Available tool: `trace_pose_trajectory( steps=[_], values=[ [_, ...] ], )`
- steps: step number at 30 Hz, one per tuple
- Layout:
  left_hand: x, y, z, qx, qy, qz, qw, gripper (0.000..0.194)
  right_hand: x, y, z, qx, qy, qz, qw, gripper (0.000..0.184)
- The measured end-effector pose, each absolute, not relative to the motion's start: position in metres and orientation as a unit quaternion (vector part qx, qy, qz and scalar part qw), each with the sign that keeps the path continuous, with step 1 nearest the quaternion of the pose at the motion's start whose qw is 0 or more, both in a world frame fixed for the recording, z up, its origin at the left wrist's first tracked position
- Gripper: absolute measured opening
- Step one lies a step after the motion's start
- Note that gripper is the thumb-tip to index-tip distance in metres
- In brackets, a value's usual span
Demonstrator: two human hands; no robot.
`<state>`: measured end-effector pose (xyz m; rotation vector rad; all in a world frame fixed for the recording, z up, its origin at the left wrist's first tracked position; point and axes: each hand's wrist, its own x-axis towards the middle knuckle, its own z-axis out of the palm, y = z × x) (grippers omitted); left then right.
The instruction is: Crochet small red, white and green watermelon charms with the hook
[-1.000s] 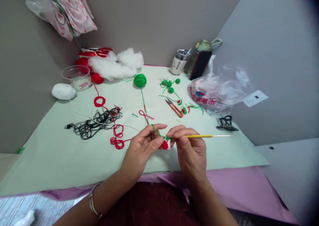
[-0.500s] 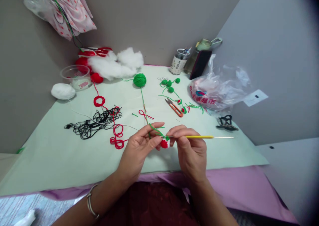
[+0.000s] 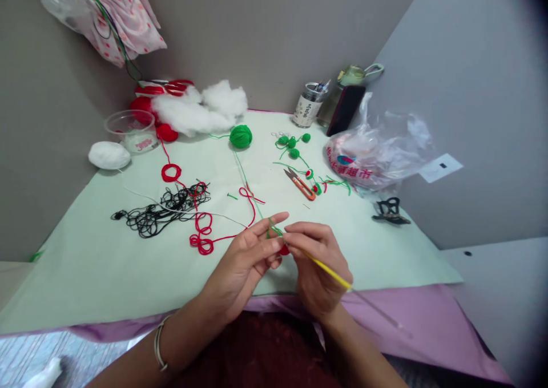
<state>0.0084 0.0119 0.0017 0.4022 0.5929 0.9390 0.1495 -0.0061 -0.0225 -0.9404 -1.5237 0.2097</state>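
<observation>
Between my two hands is a small crocheted piece, mostly hidden, with its red part showing below the fingertips. My left hand pinches it between thumb and fingers, its index finger stretched out with green yarn running over it. That strand leads back to a green yarn ball. My right hand is closed around a crochet hook with a yellow grip. The hook's tip meets the piece, hidden by fingers, while its metal rear end slants down to the right, blurred.
Orange-handled thread snips lie beyond my right hand, near small green crocheted balls. Tangled black cord and looped red yarn spread at left. White stuffing, a clear tub, a plastic bag and a black claw clip surround them.
The crochet hook has swung from level to slanting, its rear end dropping toward me as my right hand turned. The red and white crocheted piece is now more covered by fingers.
</observation>
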Motion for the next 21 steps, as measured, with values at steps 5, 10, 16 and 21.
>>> trace_pose_trajectory(
  steps=[5, 10, 16, 21],
  values=[
    [0.004, 0.016, 0.003, 0.190, 0.282, 0.466, 0.817, 0.050, 0.153, -0.008, -0.014, -0.401, -0.631, 0.178, 0.640, 0.028],
    [-0.001, 0.019, 0.001, 0.199, 0.283, 0.465, 0.815, 0.047, 0.154, -0.009, -0.016, -0.394, -0.613, 0.215, 0.651, 0.023],
    [-0.009, 0.023, 0.001, 0.222, 0.291, 0.441, 0.820, 0.042, 0.156, -0.003, -0.009, -0.364, -0.507, 0.371, 0.687, 0.015],
    [-0.002, 0.019, 0.003, 0.255, 0.282, 0.450, 0.808, 0.037, 0.154, 0.002, -0.009, -0.346, -0.476, 0.443, 0.676, 0.013]
  ],
)
